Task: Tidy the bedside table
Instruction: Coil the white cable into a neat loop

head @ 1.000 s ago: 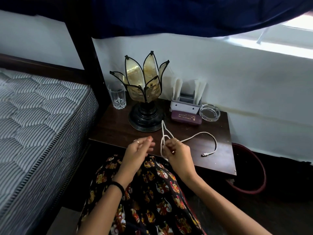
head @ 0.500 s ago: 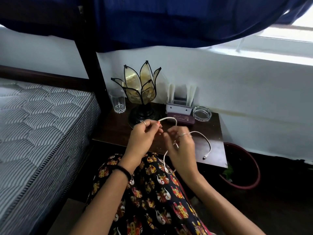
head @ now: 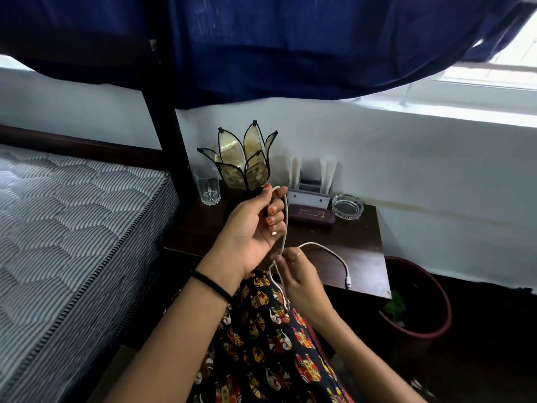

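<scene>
A white charging cable runs between both hands above the dark wooden bedside table. My left hand is raised, palm toward me, pinching a loop of the cable at its fingertips. My right hand sits lower, near the table's front edge, gripping the cable where it hangs down over my patterned lap. The cable's free end with its plug lies on the table to the right.
On the table stand a petal-shaped lamp, a drinking glass, a grey holder with a maroon case and a glass ashtray. A striped mattress lies left, a red plant pot on the floor right.
My left hand has risen and turned palm toward me, lifting a cable loop. My right hand has dropped lower along the cable. The camera has tilted up.
</scene>
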`<state>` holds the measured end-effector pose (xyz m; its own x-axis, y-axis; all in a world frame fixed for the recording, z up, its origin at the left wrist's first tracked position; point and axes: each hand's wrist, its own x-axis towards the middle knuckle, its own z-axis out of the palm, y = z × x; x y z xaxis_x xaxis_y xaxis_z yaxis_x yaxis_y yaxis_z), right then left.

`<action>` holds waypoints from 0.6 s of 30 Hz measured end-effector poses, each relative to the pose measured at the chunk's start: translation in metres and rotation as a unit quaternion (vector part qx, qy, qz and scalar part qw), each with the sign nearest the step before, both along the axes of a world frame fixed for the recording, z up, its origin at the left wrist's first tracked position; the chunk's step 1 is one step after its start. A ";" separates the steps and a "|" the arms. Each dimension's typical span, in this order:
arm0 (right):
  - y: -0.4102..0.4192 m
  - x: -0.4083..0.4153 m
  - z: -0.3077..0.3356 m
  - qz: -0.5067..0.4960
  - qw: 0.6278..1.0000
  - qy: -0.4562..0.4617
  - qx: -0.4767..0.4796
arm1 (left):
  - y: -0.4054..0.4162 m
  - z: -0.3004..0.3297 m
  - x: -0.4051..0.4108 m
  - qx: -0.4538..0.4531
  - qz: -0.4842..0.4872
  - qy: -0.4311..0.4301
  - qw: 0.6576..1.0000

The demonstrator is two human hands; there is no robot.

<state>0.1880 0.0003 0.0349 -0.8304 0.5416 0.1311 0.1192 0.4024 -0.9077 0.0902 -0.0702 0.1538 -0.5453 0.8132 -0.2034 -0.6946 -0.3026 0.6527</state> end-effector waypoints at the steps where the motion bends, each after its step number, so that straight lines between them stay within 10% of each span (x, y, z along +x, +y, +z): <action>1: -0.001 0.002 0.000 0.002 1.000 0.001 -0.014 | 0.001 0.002 0.000 0.012 0.000 -0.005 1.000; 8: 0.011 0.021 0.031 0.007 0.999 0.050 -0.020 | 0.005 0.011 -0.005 0.083 0.001 0.033 0.996; 18: 0.019 0.048 0.077 0.122 0.966 -0.157 0.168 | 0.022 -0.011 0.010 -0.029 0.056 0.313 0.948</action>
